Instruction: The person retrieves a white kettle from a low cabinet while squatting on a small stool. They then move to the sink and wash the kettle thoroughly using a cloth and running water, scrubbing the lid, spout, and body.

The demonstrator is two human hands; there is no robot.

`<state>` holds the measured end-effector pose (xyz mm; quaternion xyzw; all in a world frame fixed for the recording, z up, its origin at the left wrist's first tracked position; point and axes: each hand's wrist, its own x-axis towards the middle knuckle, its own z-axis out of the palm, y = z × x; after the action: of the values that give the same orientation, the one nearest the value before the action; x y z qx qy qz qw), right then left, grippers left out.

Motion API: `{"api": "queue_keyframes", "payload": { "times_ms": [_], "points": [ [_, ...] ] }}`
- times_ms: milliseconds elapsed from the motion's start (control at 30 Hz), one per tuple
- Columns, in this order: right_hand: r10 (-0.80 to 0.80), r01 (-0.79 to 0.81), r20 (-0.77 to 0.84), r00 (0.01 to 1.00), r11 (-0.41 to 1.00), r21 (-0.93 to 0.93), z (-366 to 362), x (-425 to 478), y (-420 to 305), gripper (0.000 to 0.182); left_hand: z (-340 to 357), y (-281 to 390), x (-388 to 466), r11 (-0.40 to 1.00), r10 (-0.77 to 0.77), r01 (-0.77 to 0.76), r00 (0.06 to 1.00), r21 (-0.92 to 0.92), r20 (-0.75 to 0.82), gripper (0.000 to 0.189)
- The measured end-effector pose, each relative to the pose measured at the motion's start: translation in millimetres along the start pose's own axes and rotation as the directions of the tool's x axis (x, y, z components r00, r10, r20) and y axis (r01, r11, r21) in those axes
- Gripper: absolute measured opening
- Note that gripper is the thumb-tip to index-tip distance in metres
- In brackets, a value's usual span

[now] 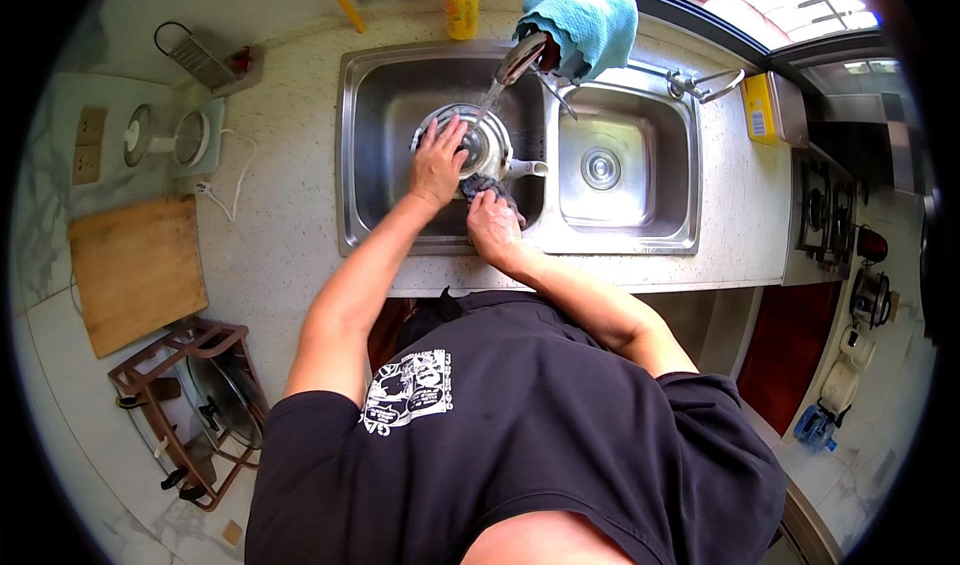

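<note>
A round metal kettle (491, 134) with a short pale spout sits in the left basin of a steel double sink (375, 77). Water runs onto it from the chrome faucet (523, 56). My left hand (442, 161) lies on the kettle's near left side and rim, its fingers spread over the top. At the kettle's near side my right hand (495, 224) grips a dark scrubbing cloth (484, 186) against the wall, below the spout. Some suds show on that hand. The kettle's underside is hidden.
A light blue cloth (600, 25) drapes over the faucet. Behind the sink stands a yellow bottle (460, 2). The right basin (637, 205) has a drain strainer. On the left are a grater (199, 59), a wooden board (139, 265) and a brown rack (180, 355); a yellow box (761, 107) stands right.
</note>
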<state>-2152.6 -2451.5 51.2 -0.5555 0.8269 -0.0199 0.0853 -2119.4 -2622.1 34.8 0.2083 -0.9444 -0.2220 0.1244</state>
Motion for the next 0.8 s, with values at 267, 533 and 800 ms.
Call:
{"api": "queue_keyframes", "payload": {
  "times_ms": [267, 533, 800],
  "points": [
    [-0.327, 0.327, -0.039, 0.944, 0.945, 0.006, -26, 43, -22, 0.034, -51, -10, 70, 0.940, 0.235, -0.320, 0.857, 0.116, 0.458, 0.045],
    [-0.319, 0.313, -0.314, 0.894, 0.947, -0.072, 9, 136, -75, 0.031, -42, -13, 82, 0.933, 0.296, -0.356, 0.853, 0.063, 0.429, 0.036],
    [-0.274, 0.284, -0.152, 0.950, 0.957, 0.054, -6, 60, -29, 0.027, -32, -24, 70, 0.955, 0.135, -0.242, 0.869, 0.169, 0.476, 0.052]
  ]
}}
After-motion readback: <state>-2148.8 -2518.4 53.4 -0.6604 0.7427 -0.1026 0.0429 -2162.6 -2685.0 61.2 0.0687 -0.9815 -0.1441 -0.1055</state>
